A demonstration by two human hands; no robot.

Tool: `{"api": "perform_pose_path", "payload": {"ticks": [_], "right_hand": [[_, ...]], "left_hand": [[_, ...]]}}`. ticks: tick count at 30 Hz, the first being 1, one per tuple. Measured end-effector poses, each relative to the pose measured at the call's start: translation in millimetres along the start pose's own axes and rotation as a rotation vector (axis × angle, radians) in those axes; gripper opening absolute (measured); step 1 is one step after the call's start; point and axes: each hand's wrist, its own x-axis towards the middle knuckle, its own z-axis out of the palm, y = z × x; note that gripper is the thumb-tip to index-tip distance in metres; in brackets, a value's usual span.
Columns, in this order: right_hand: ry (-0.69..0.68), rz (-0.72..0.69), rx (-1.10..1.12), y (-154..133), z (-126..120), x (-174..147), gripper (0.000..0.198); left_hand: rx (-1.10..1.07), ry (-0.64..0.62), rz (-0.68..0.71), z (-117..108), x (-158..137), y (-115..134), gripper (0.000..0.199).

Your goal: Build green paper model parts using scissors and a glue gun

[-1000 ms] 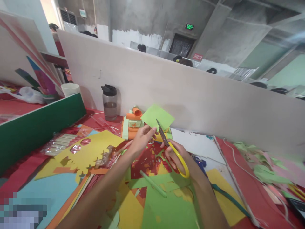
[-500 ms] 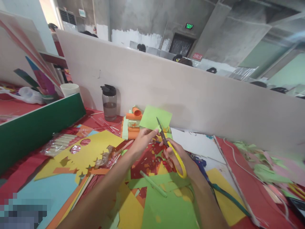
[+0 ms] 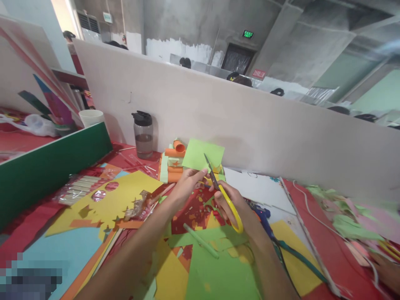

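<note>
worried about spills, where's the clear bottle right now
In the head view, the clear bottle stands left of centre in front of the white partition, just left of the orange rolls, beyond the left hand.

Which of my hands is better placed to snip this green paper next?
Probably your right hand: it holds the yellow scissors, blades by the green paper, while your left hand grips that paper.

Light-green paper sheet [image 3: 197,153], tilted, with yellow-handled, dark-bladed scissors [image 3: 223,194] diagonal across its lower right, tip up-left.
</note>
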Motion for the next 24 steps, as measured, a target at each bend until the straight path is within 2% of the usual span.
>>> {"api": "perform_pose_path", "payload": {"ticks": [7,12,16,20,24], "right_hand": [[-0.012,0.03,-0.033,-6.9,-7.8,-5.0,0.049],[-0.024,-0.014,-0.081,-9.6,-13.2,-6.7,0.047],[-0.035,-0.016,-0.065,-9.1,-17.0,-8.8,0.046],[-0.034,-0.016,-0.025,-9.2,-21.2,-17.9,0.046],[0.006,-0.014,0.038,-11.2,-26.0,-31.4,0.049]], "left_hand": [[0.003,0.012,-0.002,-1.0,1.4,-2.5,0.037],[0.061,0.006,0.009,-1.4,-1.1,-5.5,0.038],[0.292,-0.073,0.057,-2.4,-3.7,0.2,0.044],[0.599,-0.293,0.149,1.3,-7.6,18.4,0.043],[0.889,-0.31,0.171,8.3,-26.6,29.6,0.032]]}}
